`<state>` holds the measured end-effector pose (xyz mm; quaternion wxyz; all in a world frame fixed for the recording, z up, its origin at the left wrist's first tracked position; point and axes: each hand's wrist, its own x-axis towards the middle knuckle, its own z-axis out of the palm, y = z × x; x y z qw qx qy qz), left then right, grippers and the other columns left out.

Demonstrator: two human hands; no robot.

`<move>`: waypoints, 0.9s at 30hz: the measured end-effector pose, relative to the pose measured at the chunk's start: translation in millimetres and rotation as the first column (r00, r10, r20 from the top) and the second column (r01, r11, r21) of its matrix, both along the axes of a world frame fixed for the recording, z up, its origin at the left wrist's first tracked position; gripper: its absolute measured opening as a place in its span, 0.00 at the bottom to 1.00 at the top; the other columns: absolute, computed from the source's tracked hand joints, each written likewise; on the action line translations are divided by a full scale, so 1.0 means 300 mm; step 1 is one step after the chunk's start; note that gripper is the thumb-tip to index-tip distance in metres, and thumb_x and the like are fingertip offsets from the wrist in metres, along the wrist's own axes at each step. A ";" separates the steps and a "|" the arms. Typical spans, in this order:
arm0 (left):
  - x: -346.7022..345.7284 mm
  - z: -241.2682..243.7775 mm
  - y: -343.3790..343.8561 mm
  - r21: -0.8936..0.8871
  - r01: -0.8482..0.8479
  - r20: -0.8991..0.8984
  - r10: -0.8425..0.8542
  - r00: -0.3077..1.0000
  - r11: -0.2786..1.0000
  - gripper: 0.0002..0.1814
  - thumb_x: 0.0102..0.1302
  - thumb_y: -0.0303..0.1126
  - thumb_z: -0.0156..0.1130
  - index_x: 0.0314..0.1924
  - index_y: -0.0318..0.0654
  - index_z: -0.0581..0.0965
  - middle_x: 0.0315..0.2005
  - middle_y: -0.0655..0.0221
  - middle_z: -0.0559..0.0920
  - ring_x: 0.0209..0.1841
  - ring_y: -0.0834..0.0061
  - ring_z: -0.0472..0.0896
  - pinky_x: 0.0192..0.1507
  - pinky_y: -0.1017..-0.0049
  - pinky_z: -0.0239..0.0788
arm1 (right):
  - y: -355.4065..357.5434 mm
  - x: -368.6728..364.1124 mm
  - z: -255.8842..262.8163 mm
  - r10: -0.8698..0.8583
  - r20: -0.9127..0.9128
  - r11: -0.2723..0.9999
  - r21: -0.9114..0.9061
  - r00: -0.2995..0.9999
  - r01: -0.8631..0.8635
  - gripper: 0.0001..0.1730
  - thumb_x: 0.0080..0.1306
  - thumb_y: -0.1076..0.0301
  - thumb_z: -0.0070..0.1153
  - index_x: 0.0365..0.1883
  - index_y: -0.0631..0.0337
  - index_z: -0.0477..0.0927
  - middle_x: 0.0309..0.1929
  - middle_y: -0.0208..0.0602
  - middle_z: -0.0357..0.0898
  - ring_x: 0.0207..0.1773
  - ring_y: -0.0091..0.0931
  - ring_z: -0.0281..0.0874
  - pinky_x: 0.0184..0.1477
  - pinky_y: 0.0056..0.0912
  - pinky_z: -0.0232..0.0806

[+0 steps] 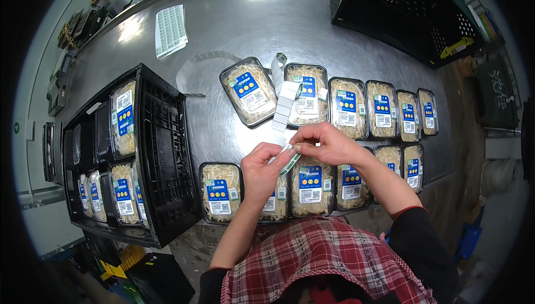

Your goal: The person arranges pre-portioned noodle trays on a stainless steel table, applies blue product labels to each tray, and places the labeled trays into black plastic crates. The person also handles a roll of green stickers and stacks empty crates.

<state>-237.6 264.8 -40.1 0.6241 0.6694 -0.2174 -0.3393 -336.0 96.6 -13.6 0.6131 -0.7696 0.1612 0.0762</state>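
My left hand [263,168] grips the lower end of a strip of small printed stickers [283,107]. The fingertips of my right hand [322,145] pinch at that same end, touching the left fingertips. The strip runs up over the edge of a bean sprout tray [307,107] in the upper row. A tilted bean sprout tray [246,86] lies to its left. Just below my hands is another packed tray [311,184] in the lower row. The packs have blue and white labels and small stickers; whether a sticker is loose between my fingers is hidden.
A black plastic crate [167,157] with more sprout packs stands at the left. A dark crate with yellow handles [388,23] stands at the upper right. A sheet of green-printed stickers [171,30] lies on the steel table [234,23]. More packs line the right side.
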 end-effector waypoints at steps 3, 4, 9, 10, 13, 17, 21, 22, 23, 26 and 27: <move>-0.005 0.017 -0.004 0.024 0.014 0.044 -0.015 0.999 1.000 0.07 0.56 0.25 0.72 0.25 0.31 0.81 0.23 0.77 0.78 0.25 0.90 0.69 0.27 0.86 0.59 | 0.000 -0.014 -0.011 -0.056 0.116 0.997 0.051 0.992 0.050 0.08 0.64 0.71 0.56 0.38 0.67 0.80 0.26 0.33 0.79 0.29 0.18 0.72 0.32 0.27 0.67; -0.007 0.018 -0.005 0.047 0.007 0.084 -0.011 0.996 0.999 0.08 0.55 0.25 0.72 0.24 0.31 0.80 0.22 0.77 0.77 0.25 0.90 0.68 0.26 0.86 0.59 | 0.007 -0.013 0.008 -0.058 0.049 0.998 0.008 0.997 0.058 0.08 0.63 0.71 0.57 0.36 0.68 0.80 0.26 0.34 0.80 0.29 0.18 0.73 0.32 0.28 0.67; -0.001 0.012 -0.015 0.087 0.005 0.186 -0.021 0.982 0.996 0.10 0.54 0.27 0.73 0.22 0.31 0.79 0.20 0.76 0.76 0.24 0.90 0.67 0.25 0.85 0.58 | 0.020 -0.027 0.015 -0.086 0.016 0.990 -0.115 0.996 0.087 0.06 0.61 0.72 0.60 0.35 0.66 0.80 0.24 0.28 0.77 0.27 0.16 0.70 0.31 0.22 0.65; 0.001 0.011 -0.019 0.078 0.023 0.201 -0.038 0.979 0.997 0.10 0.54 0.26 0.73 0.22 0.31 0.79 0.20 0.76 0.76 0.23 0.90 0.67 0.25 0.84 0.58 | 0.024 -0.036 -0.014 -0.140 0.040 0.989 -0.044 0.989 0.142 0.06 0.61 0.72 0.60 0.34 0.66 0.80 0.24 0.29 0.77 0.27 0.16 0.70 0.30 0.22 0.65; 0.010 -0.001 -0.040 0.079 0.059 0.249 -0.077 0.965 0.995 0.11 0.53 0.27 0.74 0.22 0.31 0.79 0.19 0.75 0.76 0.23 0.89 0.68 0.25 0.83 0.59 | 0.029 -0.050 -0.016 -0.229 0.020 0.973 0.013 0.973 0.229 0.06 0.60 0.72 0.60 0.33 0.66 0.80 0.25 0.33 0.79 0.27 0.21 0.73 0.31 0.25 0.67; 0.044 -0.015 -0.098 0.235 0.111 0.304 -0.181 0.935 0.966 0.14 0.53 0.34 0.74 0.23 0.31 0.80 0.18 0.72 0.78 0.22 0.86 0.70 0.25 0.80 0.62 | 0.003 -0.079 -0.050 -0.302 0.159 0.922 -0.201 0.940 0.330 0.06 0.61 0.73 0.58 0.34 0.65 0.80 0.25 0.32 0.79 0.27 0.20 0.73 0.32 0.23 0.68; 0.301 -0.048 -0.328 0.385 0.141 0.453 -0.320 0.832 0.912 0.18 0.54 0.43 0.73 0.25 0.33 0.81 0.18 0.62 0.80 0.22 0.72 0.77 0.29 0.70 0.70 | -0.120 -0.116 -0.090 -0.727 0.086 0.681 -0.036 0.681 0.731 0.04 0.62 0.72 0.60 0.31 0.63 0.80 0.23 0.22 0.76 0.26 0.12 0.67 0.29 0.17 0.62; 0.426 0.009 -0.428 0.321 0.092 0.503 -0.252 0.826 0.943 0.18 0.55 0.43 0.71 0.26 0.33 0.81 0.20 0.62 0.82 0.24 0.69 0.80 0.31 0.68 0.72 | -0.117 -0.121 -0.083 -0.704 0.085 0.705 -0.044 0.705 0.708 0.04 0.62 0.72 0.60 0.31 0.63 0.80 0.23 0.21 0.75 0.26 0.11 0.66 0.29 0.17 0.62; 0.569 0.085 -0.524 0.243 -0.017 0.646 -0.149 0.749 0.970 0.17 0.56 0.42 0.70 0.31 0.33 0.80 0.26 0.60 0.83 0.30 0.67 0.82 0.35 0.66 0.73 | -0.108 -0.130 -0.082 -0.679 0.082 0.727 -0.059 0.729 0.684 0.05 0.62 0.71 0.61 0.31 0.63 0.80 0.23 0.20 0.75 0.25 0.11 0.66 0.29 0.16 0.61; 1.031 0.460 -0.686 -0.256 -0.320 0.870 0.361 0.336 0.912 0.17 0.62 0.48 0.61 0.36 0.41 0.83 0.31 0.60 0.84 0.34 0.65 0.82 0.37 0.67 0.71 | -0.076 -0.141 -0.095 -0.657 0.043 0.752 -0.025 0.752 0.658 0.06 0.62 0.70 0.62 0.30 0.64 0.80 0.22 0.20 0.74 0.25 0.11 0.64 0.28 0.17 0.59; 0.999 0.588 -0.723 -0.574 -0.251 0.757 0.622 0.201 0.780 0.09 0.62 0.31 0.57 0.30 0.35 0.80 0.19 0.64 0.81 0.22 0.77 0.76 0.26 0.72 0.67 | -0.077 -0.142 -0.109 -0.683 0.031 0.730 -0.010 0.730 0.683 0.07 0.61 0.69 0.62 0.29 0.64 0.80 0.21 0.21 0.73 0.25 0.11 0.65 0.28 0.17 0.60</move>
